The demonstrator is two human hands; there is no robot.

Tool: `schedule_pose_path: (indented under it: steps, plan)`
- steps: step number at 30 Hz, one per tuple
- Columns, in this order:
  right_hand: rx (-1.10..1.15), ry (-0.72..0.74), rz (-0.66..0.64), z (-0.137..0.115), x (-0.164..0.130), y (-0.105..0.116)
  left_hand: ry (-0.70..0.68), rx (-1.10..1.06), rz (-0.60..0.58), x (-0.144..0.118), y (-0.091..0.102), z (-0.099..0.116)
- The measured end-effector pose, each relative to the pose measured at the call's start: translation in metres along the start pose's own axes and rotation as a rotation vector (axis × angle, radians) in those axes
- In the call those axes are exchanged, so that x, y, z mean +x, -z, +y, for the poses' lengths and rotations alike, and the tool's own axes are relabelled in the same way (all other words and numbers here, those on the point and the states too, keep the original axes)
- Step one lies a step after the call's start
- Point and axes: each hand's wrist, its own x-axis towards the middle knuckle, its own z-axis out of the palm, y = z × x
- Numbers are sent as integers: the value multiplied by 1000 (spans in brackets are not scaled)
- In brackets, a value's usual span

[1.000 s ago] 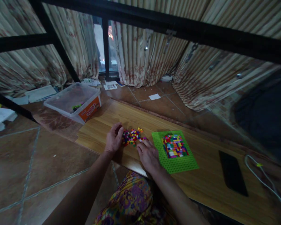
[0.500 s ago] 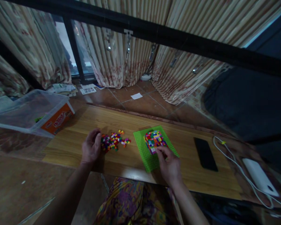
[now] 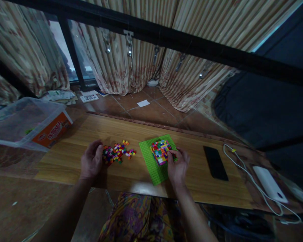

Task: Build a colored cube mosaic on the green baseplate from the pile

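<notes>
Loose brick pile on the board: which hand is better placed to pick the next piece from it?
Probably the left hand: its fingers curl against the loose brick pile. The right hand is over at the green baseplate, fingertips on the brick mosaic.

The right hand [image 3: 177, 167] hides the near right corner of the flat green plastic baseplate [image 3: 151, 164]; whether its fingertips pinch a brick is too small to tell. Left of the baseplate, the clear plastic storage tub [image 3: 20, 124] is cut off by the picture's edge.

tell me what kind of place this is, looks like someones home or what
Most likely a room in a home, with the person sitting on the floor. Patterned curtains hang over a window, the floor is brown tile, and a low wooden board holds a phone and toy bricks.
</notes>
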Motion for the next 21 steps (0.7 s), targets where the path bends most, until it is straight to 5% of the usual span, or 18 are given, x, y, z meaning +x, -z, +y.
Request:
schedule_pose_path:
  steps: [12, 21]
  plan:
    - [224, -208, -7, -4, 2, -4, 22, 15, -6, 1, 0, 0]
    - [302, -166, -24, 2, 6, -4, 31, 13, -12, -1, 2, 9]
